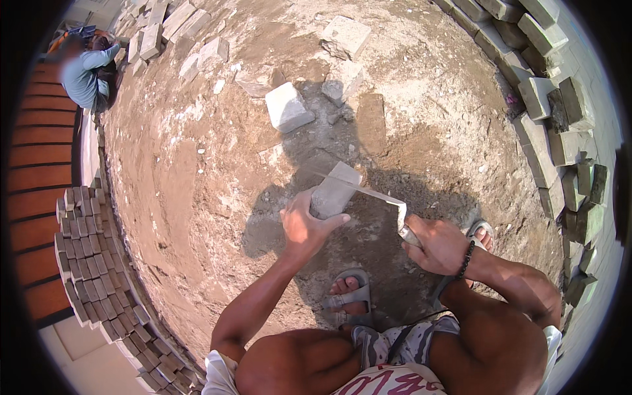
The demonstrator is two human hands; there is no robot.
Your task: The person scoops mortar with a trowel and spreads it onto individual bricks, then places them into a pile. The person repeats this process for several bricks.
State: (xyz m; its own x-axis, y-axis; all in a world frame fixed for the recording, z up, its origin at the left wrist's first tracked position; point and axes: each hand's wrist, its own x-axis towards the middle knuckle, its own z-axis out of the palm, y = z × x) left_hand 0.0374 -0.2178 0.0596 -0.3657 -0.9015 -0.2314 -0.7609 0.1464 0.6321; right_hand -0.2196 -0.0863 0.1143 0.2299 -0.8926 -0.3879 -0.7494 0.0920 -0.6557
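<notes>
My left hand [305,225] grips a grey rectangular paving brick [334,196] by its near end, tilted above the dirt. In my right hand [438,245] is the handle of a trowel [375,193], its thin blade seen nearly edge-on. The blade reaches left across the face of the brick and appears to touch it. Its far tip is faint against the ground.
Beyond my hands, a pale block [288,107] and a broken slab [345,36] lie on rough dirt. Stacked bricks [92,257] line the left; more blocks [546,145] line the right. A person [92,72] crouches far left beside an orange slatted gate [43,171].
</notes>
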